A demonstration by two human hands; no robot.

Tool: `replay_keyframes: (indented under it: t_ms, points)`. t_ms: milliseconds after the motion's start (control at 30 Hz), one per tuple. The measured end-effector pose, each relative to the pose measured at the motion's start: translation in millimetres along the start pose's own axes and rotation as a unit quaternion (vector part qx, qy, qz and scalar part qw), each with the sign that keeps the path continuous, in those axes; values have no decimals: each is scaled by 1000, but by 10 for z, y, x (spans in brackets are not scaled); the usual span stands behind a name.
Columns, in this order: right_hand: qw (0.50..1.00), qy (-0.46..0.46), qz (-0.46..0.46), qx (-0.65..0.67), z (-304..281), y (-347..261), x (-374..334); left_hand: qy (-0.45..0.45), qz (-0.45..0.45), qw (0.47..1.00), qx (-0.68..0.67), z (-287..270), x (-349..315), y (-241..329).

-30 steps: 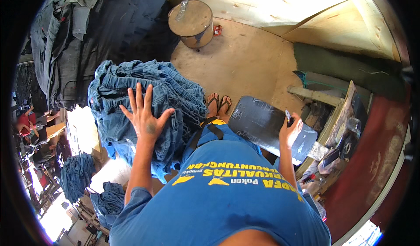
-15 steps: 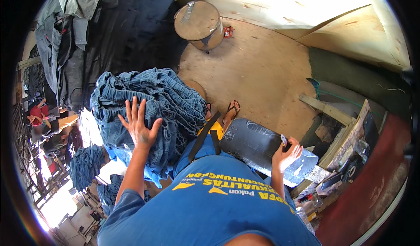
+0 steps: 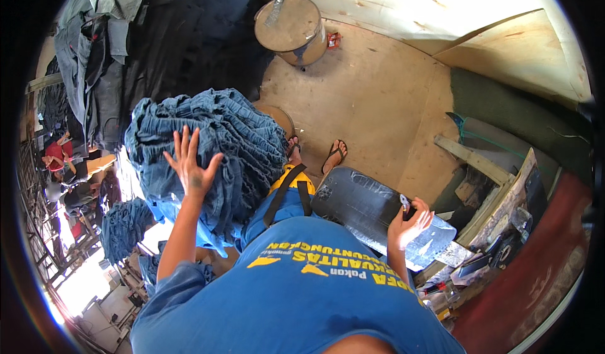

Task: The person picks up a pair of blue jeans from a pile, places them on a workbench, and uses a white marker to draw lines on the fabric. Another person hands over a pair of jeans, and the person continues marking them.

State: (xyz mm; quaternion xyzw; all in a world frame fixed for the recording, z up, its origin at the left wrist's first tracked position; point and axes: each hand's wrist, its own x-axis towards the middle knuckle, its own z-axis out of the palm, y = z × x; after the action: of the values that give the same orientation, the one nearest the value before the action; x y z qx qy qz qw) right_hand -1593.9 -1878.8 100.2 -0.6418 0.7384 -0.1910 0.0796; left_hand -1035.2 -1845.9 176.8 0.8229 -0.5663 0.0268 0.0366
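My left hand (image 3: 190, 168) lies with fingers spread on a big heap of blue denim pieces (image 3: 249, 127), whose gathered, wavy edges are stacked in layers. The heap stands to the left of my legs. My right hand (image 3: 406, 225) is raised over a long dark padded seat (image 3: 353, 196), its fingers curled. A small silvery tool (image 3: 404, 200) with a dark part sticks up from between thumb and fingers; its exact kind is too small to make out.
A round brown drum (image 3: 288, 23) with tape on its lid stands by the pale wooden wall. Dark garments (image 3: 94, 83) hang or lie at far left, with another denim bundle (image 3: 123, 231) below. A wooden frame (image 3: 472, 159) with clutter is at right. Distant people (image 3: 60, 155) work at left.
My view has shifted slightly. The left hand stays spread on the denim heap, and the right hand keeps hold of the small silvery tool.
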Motion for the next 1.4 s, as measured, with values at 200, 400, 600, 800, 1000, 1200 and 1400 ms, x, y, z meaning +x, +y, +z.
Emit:
replay_keyframes:
  t_ms: [200, 400, 600, 800, 1000, 1200, 1400]
  points:
    - [1000, 0, 11, 10, -6, 19, -36, -29, -11, 999, 39, 116, 235, -34]
    - [1000, 12, 19, -2, 9, -28, -18, -22, -3, 996, 83, 214, 191, -52]
    - [999, 15, 46, 6, -9, -120, 31, -69, -31, 992, 96, 280, 33, -117]
    - [997, 17, 61, 31, -107, -176, 91, -115, -38, 984, 130, 369, 123, -195]
    - [994, 36, 81, 59, -157, -144, 91, -136, -57, 969, 200, 446, 298, 5]
    - [993, 7, 110, 47, -151, -79, 54, -131, 20, 981, 141, 721, 735, 468]
    - [988, -36, 129, 75, -159, -91, 1, -169, 131, 974, 80, 1026, 1208, 982]
